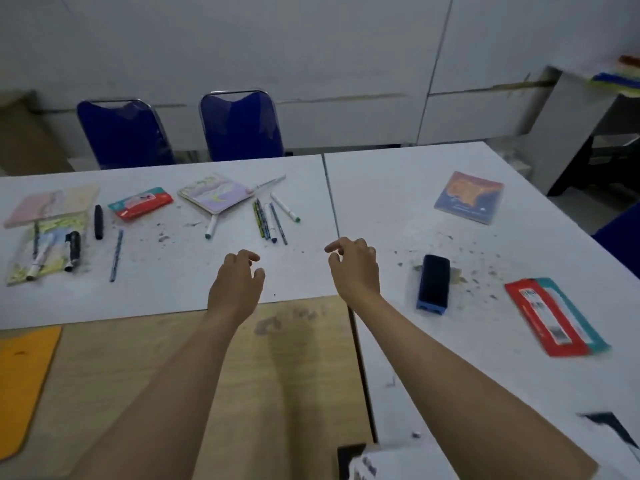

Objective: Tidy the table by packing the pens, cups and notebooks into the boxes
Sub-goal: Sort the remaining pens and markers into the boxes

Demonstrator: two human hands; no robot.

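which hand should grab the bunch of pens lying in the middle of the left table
Left, probably. The left hand hovers empty just below the pen cluster; the right hand sits further right, past the table seam.

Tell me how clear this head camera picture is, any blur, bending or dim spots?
Head view: dim, flat light, no glare; wide-angle bending curves the table edge; the red packet at right is motion-smeared; both hands look fairly sharp.

Stacked coloured items (623,72) above the blue notebook (469,197): blurred, cut by right edge, unidentifiable.
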